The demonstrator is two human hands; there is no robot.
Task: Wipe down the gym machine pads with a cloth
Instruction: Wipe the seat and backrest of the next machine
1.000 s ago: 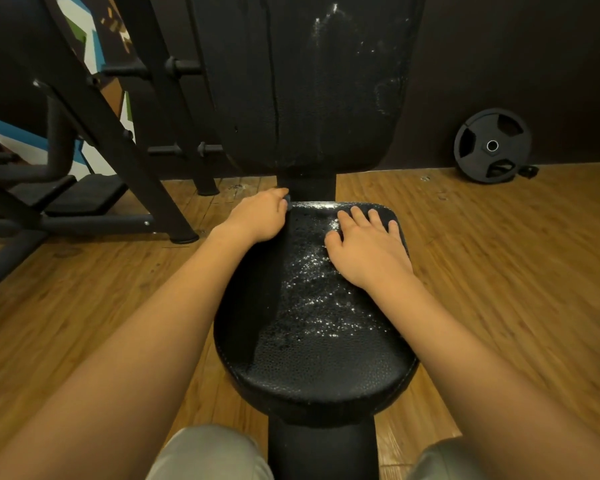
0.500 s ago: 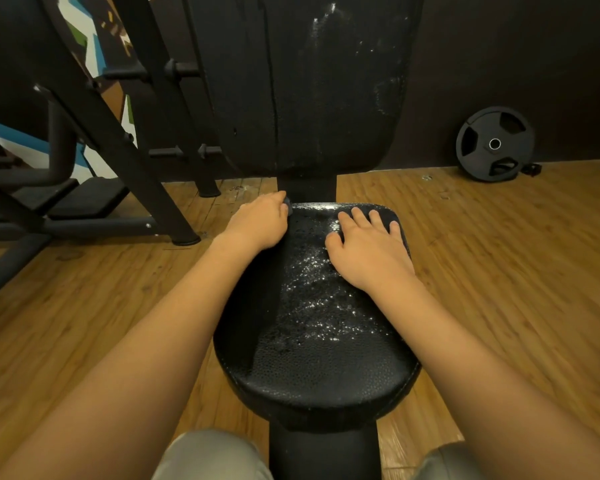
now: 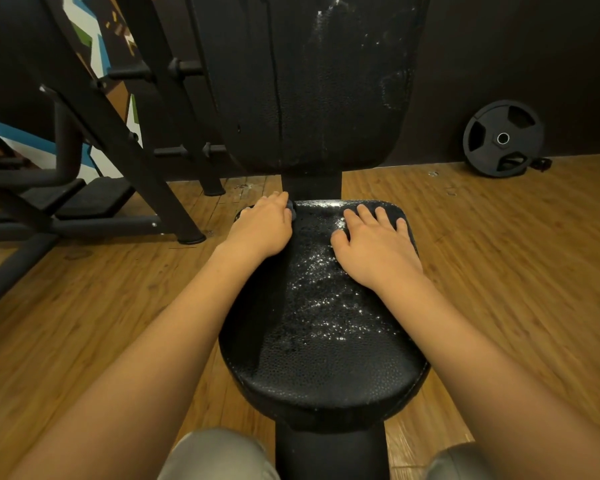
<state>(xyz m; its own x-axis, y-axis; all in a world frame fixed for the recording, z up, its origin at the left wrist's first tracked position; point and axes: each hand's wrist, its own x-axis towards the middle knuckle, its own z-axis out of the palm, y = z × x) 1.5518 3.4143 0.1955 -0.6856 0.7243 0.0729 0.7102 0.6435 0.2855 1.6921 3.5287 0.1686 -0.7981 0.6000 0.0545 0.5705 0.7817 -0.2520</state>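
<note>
The right grip point(image 3: 378, 251) lies flat and spread on the wet seat pad point(image 3: 326, 362). The left grip point(image 3: 260, 226) curls round what looks like a dark cloth point(image 3: 291, 206). It is best to pull it slowly over every drop.

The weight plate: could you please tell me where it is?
In the head view, the weight plate stands on the floor at upper right, leaning against the dark wall, right of the back pad.

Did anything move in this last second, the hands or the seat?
Nothing visibly changed. The left hand stays curled at the far left corner of the seat pad, and the right hand stays flat on its glistening top. Only the view shifted slightly.
</note>
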